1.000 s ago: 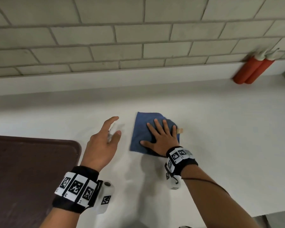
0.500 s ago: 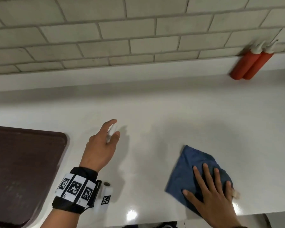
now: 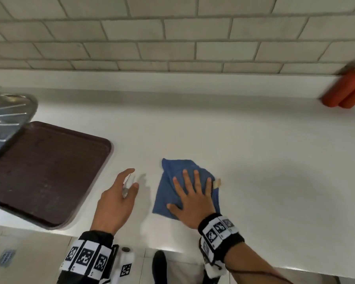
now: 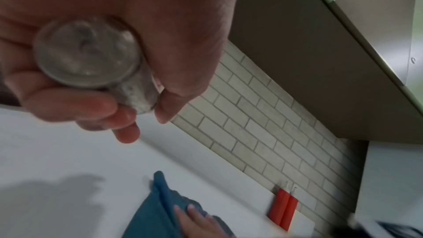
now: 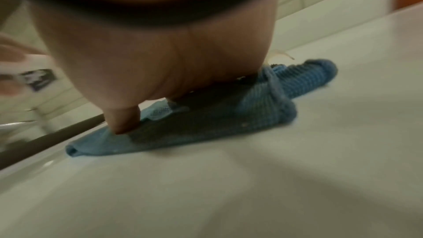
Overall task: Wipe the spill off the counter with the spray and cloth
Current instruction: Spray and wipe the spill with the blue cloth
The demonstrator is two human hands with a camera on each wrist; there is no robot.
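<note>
A blue cloth (image 3: 170,181) lies crumpled on the white counter (image 3: 275,181) near its front edge. My right hand (image 3: 191,193) presses flat on the cloth with straight, spread fingers; in the right wrist view the thumb (image 5: 124,122) pushes down on the blue cloth (image 5: 263,100). Left of it, my left hand (image 3: 119,193) holds a small clear spray bottle (image 3: 126,185) above the counter. The left wrist view shows the spray bottle (image 4: 91,55) from its base, with fingers and thumb curled round it. No spill shows on the counter.
A dark brown tray (image 3: 39,171) lies at the left on the counter, partly over a steel sink drainer (image 3: 6,113). Two red squeeze bottles (image 3: 346,91) stand at the tiled wall at the back right. The counter's front edge (image 3: 172,251) runs just below my wrists.
My right hand has slid the cloth from the middle of the counter toward the front right and back to beside my left hand. The left hand kept hold of the bottle.
</note>
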